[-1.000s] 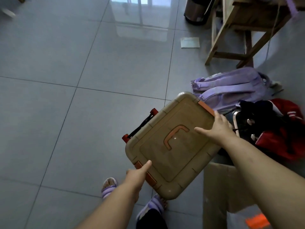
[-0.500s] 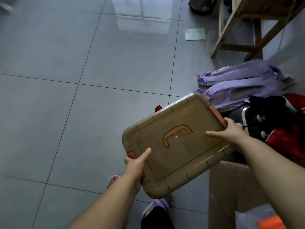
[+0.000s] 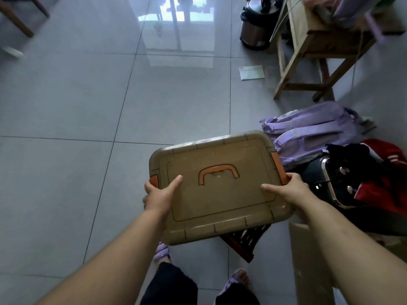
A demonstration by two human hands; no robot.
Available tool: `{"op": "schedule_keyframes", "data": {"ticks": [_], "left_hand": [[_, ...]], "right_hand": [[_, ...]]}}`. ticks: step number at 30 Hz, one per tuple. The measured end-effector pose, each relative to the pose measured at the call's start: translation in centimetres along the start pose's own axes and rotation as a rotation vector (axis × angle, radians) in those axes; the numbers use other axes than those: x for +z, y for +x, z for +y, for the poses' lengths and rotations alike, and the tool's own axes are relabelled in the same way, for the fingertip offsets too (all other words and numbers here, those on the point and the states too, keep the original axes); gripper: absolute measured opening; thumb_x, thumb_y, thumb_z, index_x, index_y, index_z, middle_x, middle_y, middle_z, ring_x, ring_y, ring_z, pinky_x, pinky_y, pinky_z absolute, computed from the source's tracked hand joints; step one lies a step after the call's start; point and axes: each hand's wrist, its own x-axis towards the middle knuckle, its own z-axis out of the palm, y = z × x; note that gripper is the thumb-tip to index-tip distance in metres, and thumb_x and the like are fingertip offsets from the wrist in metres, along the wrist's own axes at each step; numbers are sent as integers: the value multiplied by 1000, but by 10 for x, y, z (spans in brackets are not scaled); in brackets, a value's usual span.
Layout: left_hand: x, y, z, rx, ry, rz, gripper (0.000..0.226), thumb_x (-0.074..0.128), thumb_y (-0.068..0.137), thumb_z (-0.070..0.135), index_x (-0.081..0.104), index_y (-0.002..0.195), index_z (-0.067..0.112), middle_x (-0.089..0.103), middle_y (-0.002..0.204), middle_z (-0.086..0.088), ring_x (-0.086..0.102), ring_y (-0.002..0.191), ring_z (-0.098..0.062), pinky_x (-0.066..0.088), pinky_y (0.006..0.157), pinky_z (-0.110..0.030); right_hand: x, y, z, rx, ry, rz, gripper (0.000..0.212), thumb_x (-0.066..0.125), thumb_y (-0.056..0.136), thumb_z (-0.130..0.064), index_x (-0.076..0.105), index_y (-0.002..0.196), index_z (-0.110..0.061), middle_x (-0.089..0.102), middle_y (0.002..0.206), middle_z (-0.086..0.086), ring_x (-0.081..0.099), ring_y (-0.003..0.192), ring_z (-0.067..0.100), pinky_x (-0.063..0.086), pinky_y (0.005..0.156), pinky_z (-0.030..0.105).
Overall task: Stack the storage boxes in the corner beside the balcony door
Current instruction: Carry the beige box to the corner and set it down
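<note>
Compared with 0.5 s ago, the storage box (image 3: 220, 186) has rotated toward level and sits squarer to the camera.

Head view: the left hand (image 3: 159, 195) grasps the box's left edge, thumb on the lid beside 1 orange latch (image 3: 153, 179). The right hand (image 3: 288, 190) grasps the right edge. The box is held above the tiled floor (image 3: 88, 106), beside a purple backpack (image 3: 312, 128).

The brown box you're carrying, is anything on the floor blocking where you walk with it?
Straight ahead the tiled floor looks open. To the right lie a purple backpack, a dark and red pile of bags and a wooden stool. Both hands already hold the storage box. The corner itself isn't in view.
</note>
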Motion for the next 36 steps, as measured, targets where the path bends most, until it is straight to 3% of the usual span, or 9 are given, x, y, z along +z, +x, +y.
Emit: {"op": "schedule_keyframes", "data": {"ticks": [3,6,7,12,17,26,36], "left_hand": [[-42,23,36,46,8,-48,109,72,69,64,11,153,30,29,154,-15,34,139,-43,37,108,-62],[-84,48,76,97,25,-82,112,72,66,67,11,152,31,30,153,-15,35,137,-43,38,106,-62],[-97,57,89,114,28,-91,112,72,65,67,11,152,32,30,153,-16,36,137,-44,39,106,-62],[-156,99,159,203,60,-89,109,72,67,66,12,151,33,30,153,-15,36,137,-43,40,105,-62],[-187,139,225,255,90,-67,106,72,70,65,13,151,30,31,153,-12,38,136,-43,41,104,-63],[-185,238,369,311,229,57,112,78,68,57,12,152,25,31,153,-16,35,138,-43,39,108,-59],[-179,343,555,308,258,145,111,83,68,47,15,151,18,35,150,-18,38,135,-43,42,105,-57]], "right_hand": [[16,-20,-43,1,75,46,106,90,55,-46,35,142,-19,42,141,14,48,123,32,49,99,48],[38,-36,-89,5,120,74,104,89,57,-44,34,142,-19,43,141,14,51,116,29,51,75,35],[46,-40,-104,8,147,85,103,89,58,-43,35,142,-18,43,141,15,51,116,29,50,74,33],[80,-52,-188,7,284,72,107,90,58,-40,31,143,-15,41,143,18,50,125,37,51,97,51],[84,-48,-272,-11,299,94,98,87,62,-41,33,140,-16,42,140,17,49,124,38,49,98,54],[65,23,-443,-68,187,147,91,79,74,-44,29,143,-14,38,142,18,46,125,37,50,99,48],[21,125,-648,-96,128,121,91,82,68,-46,36,139,-13,38,137,18,45,122,37,47,101,52]]}}
